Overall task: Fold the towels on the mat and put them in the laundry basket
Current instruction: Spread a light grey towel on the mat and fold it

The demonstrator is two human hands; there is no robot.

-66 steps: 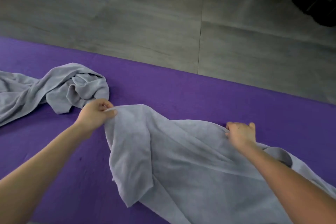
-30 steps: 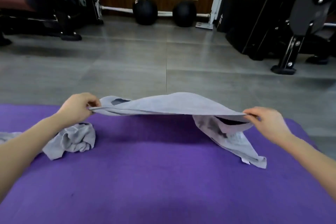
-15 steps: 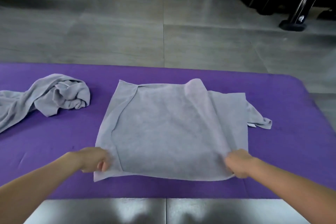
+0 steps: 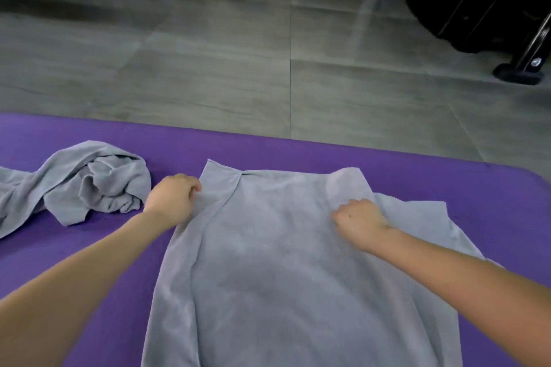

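Count: two grey towels, one purple mat [image 4: 492, 202], two hands. The spread towel [image 4: 283, 262] lies flat mid-mat. The crumpled towel [image 4: 89, 185] lies apart at its 9 o'clock. The left hand [image 4: 171, 201] has its grip curled on the spread towel's edge at 10 o'clock. The right hand [image 4: 359, 225] has its grip pinching a fold at 2 o'clock. Half a second earlier, both hands held the near corners.
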